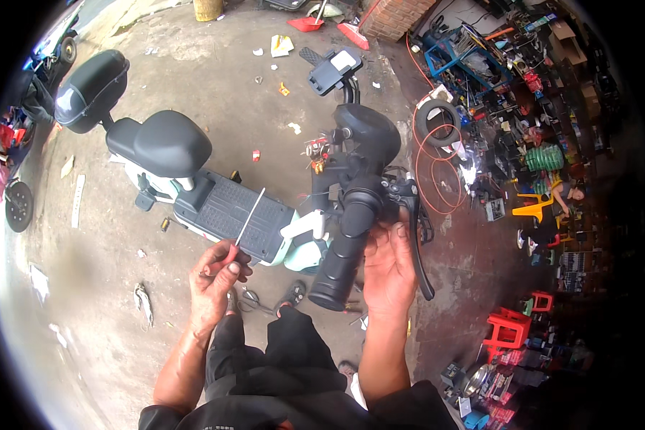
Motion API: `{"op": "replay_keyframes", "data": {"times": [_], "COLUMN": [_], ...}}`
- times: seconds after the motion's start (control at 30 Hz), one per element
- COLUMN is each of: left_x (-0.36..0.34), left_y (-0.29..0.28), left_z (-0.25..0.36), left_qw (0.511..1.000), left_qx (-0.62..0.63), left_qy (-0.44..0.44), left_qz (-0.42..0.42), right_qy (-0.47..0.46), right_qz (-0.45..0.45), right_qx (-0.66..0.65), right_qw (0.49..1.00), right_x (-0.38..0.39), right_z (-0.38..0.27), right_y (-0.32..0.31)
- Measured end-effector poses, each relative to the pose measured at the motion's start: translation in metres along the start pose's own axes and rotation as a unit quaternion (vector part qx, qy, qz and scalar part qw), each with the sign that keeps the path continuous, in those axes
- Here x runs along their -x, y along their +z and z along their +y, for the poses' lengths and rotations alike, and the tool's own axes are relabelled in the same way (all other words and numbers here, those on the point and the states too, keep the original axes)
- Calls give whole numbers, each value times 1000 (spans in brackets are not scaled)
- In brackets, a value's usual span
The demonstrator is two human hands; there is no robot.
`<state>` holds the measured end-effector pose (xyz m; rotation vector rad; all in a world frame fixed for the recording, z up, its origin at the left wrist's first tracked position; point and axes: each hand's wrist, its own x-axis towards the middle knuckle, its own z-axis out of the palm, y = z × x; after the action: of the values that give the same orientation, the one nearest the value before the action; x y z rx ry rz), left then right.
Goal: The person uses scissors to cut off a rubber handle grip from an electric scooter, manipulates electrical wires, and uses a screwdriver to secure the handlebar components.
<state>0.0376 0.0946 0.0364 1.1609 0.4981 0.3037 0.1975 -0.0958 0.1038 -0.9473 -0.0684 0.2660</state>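
Observation:
My left hand (220,272) is closed round the red handle of a screwdriver (249,221), its long thin shaft pointing up and away over the scooter's footboard (233,215). On the right, my right hand (390,269) reaches up between the black rubber grip (342,254) and the brake lever (421,261). Its fingers curl against the control housing at the inner end of the grip, and the fingertips are partly hidden. The electric scooter's handlebar head (369,132) is opened up, with a bundle of loose wires (318,152) showing beside it.
The scooter's black seat (172,143) and rear box (92,92) extend to the left. A tyre (438,122) and an orange hose (417,154) lie at right, beside crowded tools and parts. Red stools (507,328) stand lower right. A person (570,193) is near a yellow chair (534,206).

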Motion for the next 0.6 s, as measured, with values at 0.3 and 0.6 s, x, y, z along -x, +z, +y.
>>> {"op": "replay_keyframes", "data": {"times": [0.3,0.6], "left_x": [12,14], "left_y": [101,97], "left_z": [43,45], "left_qw": [980,971], "left_qx": [137,218], "left_qy": [133,93], "left_qz": [48,-24], "right_qy": [25,-255], "right_qz": [-87,-66], "right_qx": [2,473], "right_qw": [996,841], "right_x": [-5,-36], "right_z": [-13,-57], "right_y": [-19,-41]}}
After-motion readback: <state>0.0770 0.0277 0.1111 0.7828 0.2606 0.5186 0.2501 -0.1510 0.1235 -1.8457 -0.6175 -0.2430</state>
